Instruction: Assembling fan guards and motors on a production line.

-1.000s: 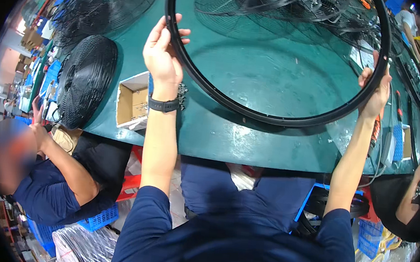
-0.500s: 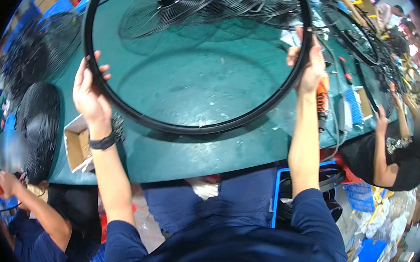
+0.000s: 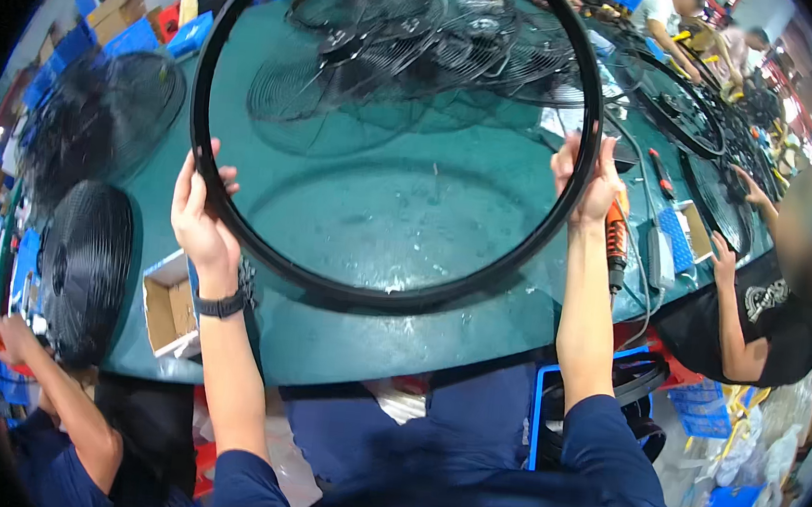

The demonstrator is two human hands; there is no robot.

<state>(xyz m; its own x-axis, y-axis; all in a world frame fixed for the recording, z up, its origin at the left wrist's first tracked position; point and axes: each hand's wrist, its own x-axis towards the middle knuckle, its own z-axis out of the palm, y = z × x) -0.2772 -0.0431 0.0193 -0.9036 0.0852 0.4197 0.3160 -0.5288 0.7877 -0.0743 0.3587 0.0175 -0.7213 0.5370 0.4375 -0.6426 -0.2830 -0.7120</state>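
A large black ring (image 3: 378, 299), smooth and round like a fan guard's rim, is held up above the green table (image 3: 400, 210). My left hand (image 3: 204, 212) grips its left side, fingers curled around the band. On the opposite side my right hand (image 3: 588, 184) has its fingers wrapped round the band. The ring's top runs out past the upper edge of the view. Through it I see several black wire fan guards (image 3: 405, 46) piled at the far side of the table. An orange-and-black electric screwdriver (image 3: 615, 238) lies just right of my right forearm.
Left stand stacked black wire guards (image 3: 86, 264) and an open cardboard box (image 3: 172, 310). At right lie a red-handled screwdriver (image 3: 662, 175), a white power strip (image 3: 664, 242) and cables. A blue-edged crate (image 3: 537, 410) is below the table edge. Co-workers sit at both sides.
The ring and both hands appear lower in the view, and the left hand sits further right. More of the far guard pile shows. Both hands keep their hold.
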